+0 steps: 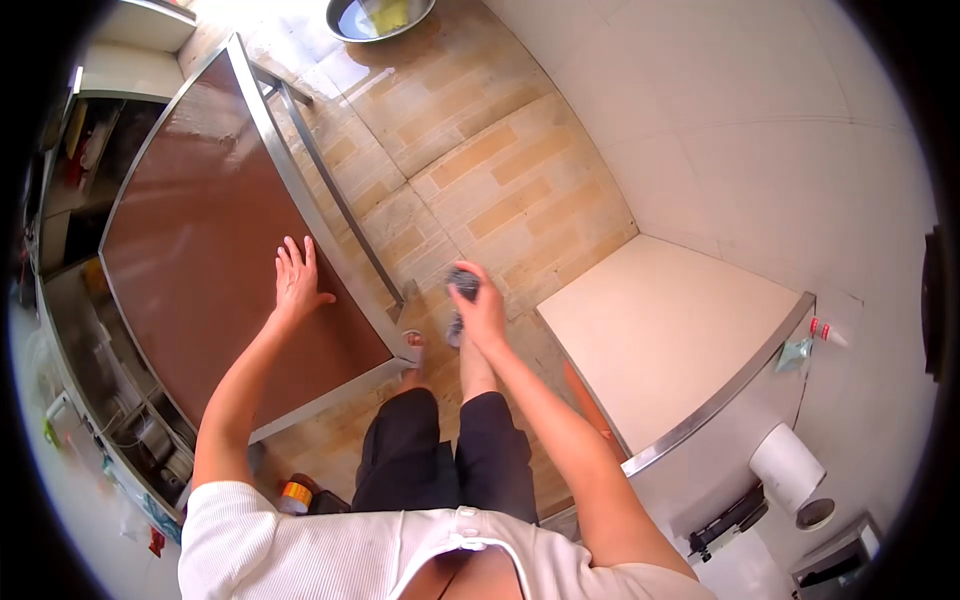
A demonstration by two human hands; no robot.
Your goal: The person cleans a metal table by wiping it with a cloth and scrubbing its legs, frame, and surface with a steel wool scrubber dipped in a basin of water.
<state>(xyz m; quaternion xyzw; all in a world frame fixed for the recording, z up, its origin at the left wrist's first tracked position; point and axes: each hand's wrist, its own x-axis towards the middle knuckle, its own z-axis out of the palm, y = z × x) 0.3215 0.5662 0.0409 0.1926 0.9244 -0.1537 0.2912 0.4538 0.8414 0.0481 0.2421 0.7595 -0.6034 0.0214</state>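
My left hand (296,285) is spread, with fingers apart, over the brown top of a metal-edged table (205,190); it looks to rest on the surface and holds nothing. Above the floor, to the right of that table, my right hand (484,312) is closed around a dark grey scouring pad (463,284), which looks like steel wool. Part of the pad is hidden by the fingers. A wet sheen shows near the table's far end.
On the tiled floor (480,190) at the far end stands a metal basin (380,22) with water and something yellow-green inside. A cream-topped counter (670,330) stands at right against the wall. Open shelves (95,330) with assorted items line the left. An orange-labelled jar (297,494) is near my legs.
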